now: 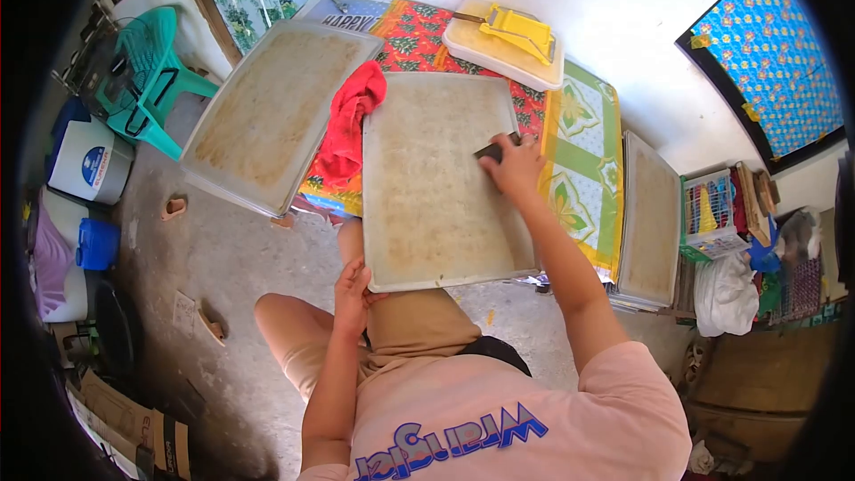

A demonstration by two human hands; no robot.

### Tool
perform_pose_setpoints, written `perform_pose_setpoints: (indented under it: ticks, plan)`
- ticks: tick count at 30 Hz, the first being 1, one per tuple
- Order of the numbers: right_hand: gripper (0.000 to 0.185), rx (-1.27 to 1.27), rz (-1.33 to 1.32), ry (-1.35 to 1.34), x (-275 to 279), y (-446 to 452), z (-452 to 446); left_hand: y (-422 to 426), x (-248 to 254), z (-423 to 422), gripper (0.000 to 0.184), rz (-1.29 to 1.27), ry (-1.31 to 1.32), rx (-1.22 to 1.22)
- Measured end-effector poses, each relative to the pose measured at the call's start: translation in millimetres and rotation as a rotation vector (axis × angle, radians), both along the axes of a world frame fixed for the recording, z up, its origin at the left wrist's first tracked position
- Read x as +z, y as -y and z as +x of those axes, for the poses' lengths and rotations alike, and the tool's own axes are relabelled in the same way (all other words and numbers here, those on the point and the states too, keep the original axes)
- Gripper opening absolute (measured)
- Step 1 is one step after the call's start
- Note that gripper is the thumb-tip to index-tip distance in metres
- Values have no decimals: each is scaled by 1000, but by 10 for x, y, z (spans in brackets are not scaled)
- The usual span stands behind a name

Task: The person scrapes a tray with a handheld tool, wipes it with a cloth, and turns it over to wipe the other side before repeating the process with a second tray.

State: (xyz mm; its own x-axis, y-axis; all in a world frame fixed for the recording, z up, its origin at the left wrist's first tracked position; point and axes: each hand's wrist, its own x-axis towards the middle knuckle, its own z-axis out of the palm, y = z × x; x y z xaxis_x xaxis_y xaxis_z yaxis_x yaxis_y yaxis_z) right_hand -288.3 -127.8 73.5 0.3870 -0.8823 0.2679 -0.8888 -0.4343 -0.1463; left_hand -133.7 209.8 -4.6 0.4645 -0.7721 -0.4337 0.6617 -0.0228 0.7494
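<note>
A worn, pale baking tray [436,178] lies in front of me, its near end reaching over my lap. At its near left corner my left hand [353,292] is closed on the rim, the fingers partly hidden. My right hand [517,165] grips a small dark flat scraper-like block [497,148] against the tray's right side. A crumpled red cloth [350,125] touches the tray's left edge. Beyond the tray's far right corner stands a white tub [508,71] with a tan top. A yellow frame-like tool [518,33] and a dark-handled tool [469,17] rest on it.
More stained trays lie left [276,116] and form a stack at right [648,223]. The table has a patterned cloth [579,151]. A green chair [165,80] stands far left, and a crate [712,205] with fabrics is at right. Slippers [212,327] lie on the floor.
</note>
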Motion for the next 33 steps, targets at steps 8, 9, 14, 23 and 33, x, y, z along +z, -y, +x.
perform_pose_setpoints:
  ticks: [8,9,14,23,33]
  plan:
    - [42,-155,-26,72,-61,364,94,-20,6,11,38,-10,-8,-13]
    - [41,-79,-25,37,-3,216,189,-22,17,14,38,6,0,-13]
    - [40,-34,-39,-44,54,323,305,-8,4,6,37,-4,6,-22]
    - [46,-41,-68,-94,-48,472,360,2,3,11,34,1,-23,-15]
    - [47,-61,-55,-95,-27,822,526,7,-13,9,33,-8,-46,3]
